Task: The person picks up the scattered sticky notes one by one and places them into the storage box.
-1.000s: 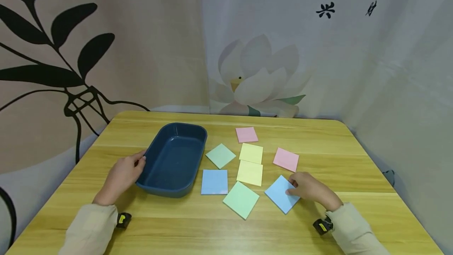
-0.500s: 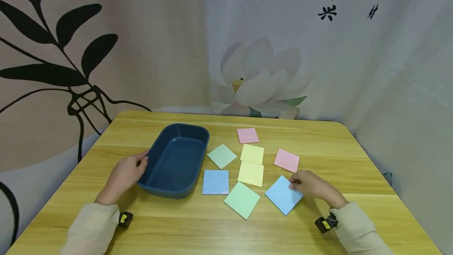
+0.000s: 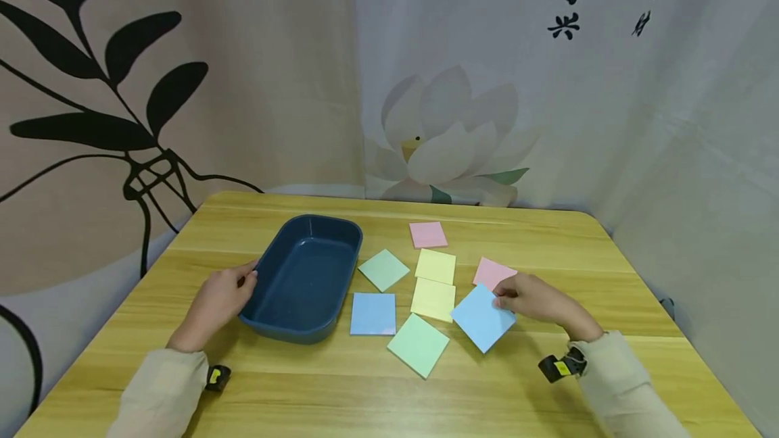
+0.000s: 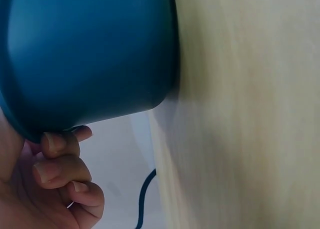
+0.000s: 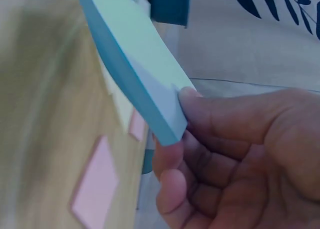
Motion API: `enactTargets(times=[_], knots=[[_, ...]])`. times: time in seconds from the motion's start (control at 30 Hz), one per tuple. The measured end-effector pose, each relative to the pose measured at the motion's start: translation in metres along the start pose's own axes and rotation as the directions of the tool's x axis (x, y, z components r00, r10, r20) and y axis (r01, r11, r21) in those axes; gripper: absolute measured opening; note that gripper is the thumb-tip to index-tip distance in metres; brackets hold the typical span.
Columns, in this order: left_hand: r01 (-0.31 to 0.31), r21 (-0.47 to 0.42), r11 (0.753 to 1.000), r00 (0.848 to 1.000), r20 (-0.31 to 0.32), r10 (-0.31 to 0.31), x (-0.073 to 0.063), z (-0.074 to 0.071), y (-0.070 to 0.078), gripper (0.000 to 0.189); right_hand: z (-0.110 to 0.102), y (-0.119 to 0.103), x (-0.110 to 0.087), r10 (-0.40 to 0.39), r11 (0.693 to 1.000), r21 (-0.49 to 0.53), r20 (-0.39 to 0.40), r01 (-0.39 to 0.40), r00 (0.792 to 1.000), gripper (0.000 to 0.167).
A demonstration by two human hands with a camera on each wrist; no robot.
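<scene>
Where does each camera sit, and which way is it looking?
Head: on the person's head, facing forward and down at the table; the left hand, right hand and both sleeves show.
Left wrist: on that wrist, facing the blue tray's outside wall; the left hand shows, lower left.
Right wrist: on that wrist, facing the blue pad the right hand pinches; that hand shows, lower right.
Shared: head and right wrist both show the blue pad.

Square light-blue notepad point(image 3: 481, 320), tilted, apparently just above the tabletop point(image 3: 328, 394); rectangular dark-blue bin point(image 3: 301, 276) upright on it.
</scene>
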State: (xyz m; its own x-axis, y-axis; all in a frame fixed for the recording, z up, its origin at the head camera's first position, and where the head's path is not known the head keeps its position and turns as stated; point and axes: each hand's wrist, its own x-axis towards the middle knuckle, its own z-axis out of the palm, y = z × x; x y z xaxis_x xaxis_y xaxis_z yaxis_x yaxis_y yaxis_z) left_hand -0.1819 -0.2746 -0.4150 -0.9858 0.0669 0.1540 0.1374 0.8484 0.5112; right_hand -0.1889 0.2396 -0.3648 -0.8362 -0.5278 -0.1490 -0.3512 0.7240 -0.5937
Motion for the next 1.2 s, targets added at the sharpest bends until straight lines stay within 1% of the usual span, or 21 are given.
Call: enactTargets(times=[0.1, 0.23, 0.33, 0.53, 0.73, 0.9, 0.97, 1.2], knots=[[0.014, -0.015, 1.0, 1.0, 0.012, -0.014, 0.0, -0.001, 0.001, 0.044, -0.006, -0.008, 0.008, -0.019, 1.0, 0.001, -0.012, 0.019, 1.0, 0.016], [0.047, -0.045, 0.998, 0.998, 0.048, -0.044, 0.001, -0.004, 0.002, 0.045, -0.013, -0.019, 0.021, -0.026, 1.0, 0.016, -0.006, 0.026, 1.0, 0.017], [0.06, -0.061, 0.996, 0.996, 0.067, -0.056, 0.003, -0.005, 0.002, 0.046, -0.017, -0.029, 0.032, -0.031, 0.999, 0.017, -0.004, 0.031, 1.0, 0.019], [0.062, -0.082, 0.995, 0.996, 0.074, -0.057, 0.003, -0.005, 0.001, 0.045, -0.024, -0.049, 0.053, -0.03, 0.998, 0.049, 0.016, 0.029, 0.999, 0.022], [0.089, -0.089, 0.992, 0.992, 0.093, -0.08, 0.003, -0.006, 0.0, 0.046, -0.027, -0.068, 0.07, -0.025, 0.996, 0.084, 0.038, 0.021, 0.999, 0.021], [0.084, -0.103, 0.991, 0.992, 0.097, -0.074, 0.004, -0.006, 0.001, 0.045, -0.028, -0.09, 0.087, -0.087, 0.994, 0.064, 0.047, 0.084, 0.995, 0.016], [0.081, -0.104, 0.991, 0.993, 0.094, -0.071, 0.004, -0.006, 0.001, 0.045, -0.027, -0.1, 0.095, -0.118, 0.992, 0.046, 0.061, 0.115, 0.991, 0.017], [0.077, -0.093, 0.993, 0.995, 0.07, -0.07, 0.004, -0.007, 0.0, 0.044, -0.013, -0.135, 0.126, -0.202, 0.979, 0.003, 0.107, 0.203, 0.973, 0.018]])
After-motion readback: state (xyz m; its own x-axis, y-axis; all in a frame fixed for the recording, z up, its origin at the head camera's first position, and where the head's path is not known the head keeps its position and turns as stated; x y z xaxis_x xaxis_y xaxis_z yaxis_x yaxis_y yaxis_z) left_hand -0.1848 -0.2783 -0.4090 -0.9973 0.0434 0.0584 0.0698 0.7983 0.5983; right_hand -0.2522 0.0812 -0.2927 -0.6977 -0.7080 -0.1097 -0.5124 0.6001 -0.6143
